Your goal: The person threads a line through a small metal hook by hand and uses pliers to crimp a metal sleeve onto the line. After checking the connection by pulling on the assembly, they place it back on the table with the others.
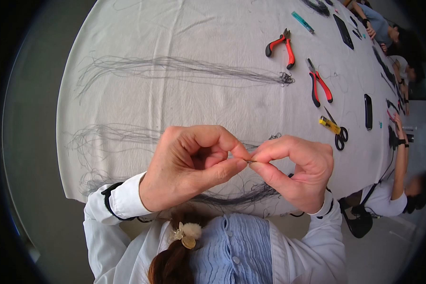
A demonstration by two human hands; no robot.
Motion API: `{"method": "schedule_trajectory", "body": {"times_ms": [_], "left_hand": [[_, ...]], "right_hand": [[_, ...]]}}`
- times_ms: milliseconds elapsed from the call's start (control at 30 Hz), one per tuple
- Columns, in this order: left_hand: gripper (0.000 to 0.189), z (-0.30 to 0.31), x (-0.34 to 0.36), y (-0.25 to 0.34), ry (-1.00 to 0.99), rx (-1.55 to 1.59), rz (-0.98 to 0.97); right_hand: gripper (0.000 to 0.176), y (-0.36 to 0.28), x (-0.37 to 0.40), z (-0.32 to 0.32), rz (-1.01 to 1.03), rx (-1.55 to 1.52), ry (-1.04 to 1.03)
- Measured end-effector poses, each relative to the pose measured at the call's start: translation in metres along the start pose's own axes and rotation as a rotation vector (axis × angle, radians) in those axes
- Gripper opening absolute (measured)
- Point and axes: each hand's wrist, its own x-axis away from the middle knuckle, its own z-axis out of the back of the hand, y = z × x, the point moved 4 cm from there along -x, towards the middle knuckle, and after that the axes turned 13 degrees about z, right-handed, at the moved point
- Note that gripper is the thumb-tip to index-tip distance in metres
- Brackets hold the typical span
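Observation:
My left hand (194, 165) and my right hand (296, 170) meet fingertip to fingertip above the near part of the cloth. Each pinches a tiny dark strand (251, 162) between thumb and forefinger; its details are too small to make out. Below my hands lies a thick bundle of dark threads (236, 200), partly covered by them. Another thin bundle (123, 131) passes behind my left hand, its knotted end showing above my right hand. Farther up, a long bundle of dark threads (175, 64) lies across the cloth with a tangled knot at its right end.
On the white cloth (213, 106) are red-handled pliers (289, 52), a second red-handled pair (315, 90), black scissors (340, 137) beside a yellow lighter (329, 125), a teal tool (303, 22) and black phone-like objects. Several people sit along the right side.

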Motion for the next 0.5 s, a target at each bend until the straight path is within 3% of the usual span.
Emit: {"method": "schedule_trajectory", "body": {"times_ms": [233,333,500], "left_hand": [[0.006,0.004,0.003,0.009,0.02,-0.007,0.067],[0.012,0.018,0.014,0.021,0.079,-0.071,-0.053],[0.014,0.057,0.057,0.046,0.36,-0.251,-0.169]], "right_hand": [[0.008,0.006,-0.005,0.018,-0.094,0.013,-0.032],[0.006,0.023,-0.007,0.042,-0.183,0.052,0.011],[0.006,0.07,-0.011,0.083,-0.333,0.075,-0.007]]}}
